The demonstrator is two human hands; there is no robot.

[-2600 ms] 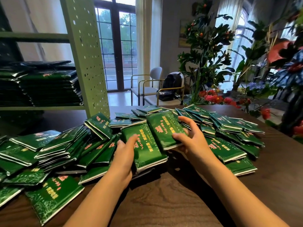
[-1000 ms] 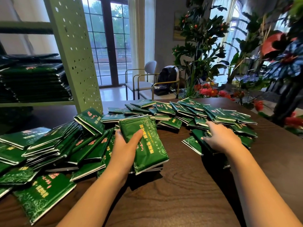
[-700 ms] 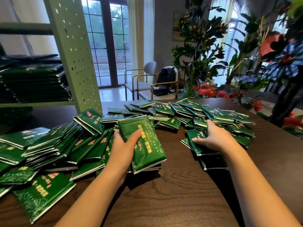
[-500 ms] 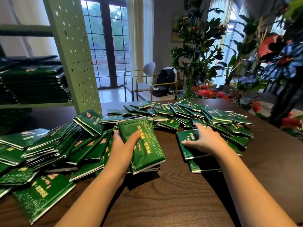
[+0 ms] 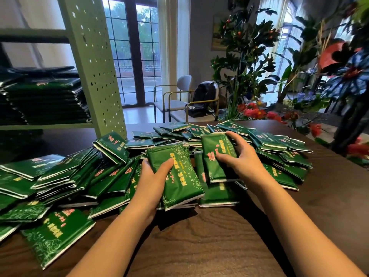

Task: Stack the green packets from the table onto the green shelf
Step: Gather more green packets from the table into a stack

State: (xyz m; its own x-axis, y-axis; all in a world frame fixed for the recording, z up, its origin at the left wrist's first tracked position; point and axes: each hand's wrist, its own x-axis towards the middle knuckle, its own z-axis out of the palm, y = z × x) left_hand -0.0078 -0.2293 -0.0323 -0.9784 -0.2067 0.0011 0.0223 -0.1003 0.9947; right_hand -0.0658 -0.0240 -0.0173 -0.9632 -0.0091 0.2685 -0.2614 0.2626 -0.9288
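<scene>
Several green packets point(image 5: 65, 176) lie scattered across the dark wooden table point(image 5: 199, 242). My left hand point(image 5: 151, 180) grips a small stack of green packets point(image 5: 179, 176) near the table's middle, thumb on top. Just right of that stack, my right hand point(image 5: 243, 158) holds another green packet point(image 5: 215, 156) lifted off the pile, fingers curled round its far edge. The green shelf point(image 5: 93, 62) stands at the back left, with a tall stack of dark green packets point(image 5: 46, 100) on its board.
More packets point(image 5: 279, 144) spread to the right side of the table. Plants with red flowers point(image 5: 255, 80) crowd the right edge. Chairs with a black backpack point(image 5: 201, 98) stand behind the table, before glass doors.
My right hand has picked a packet off the right pile and carried it left, close to the stack in my left hand. My left hand has kept its grip.
</scene>
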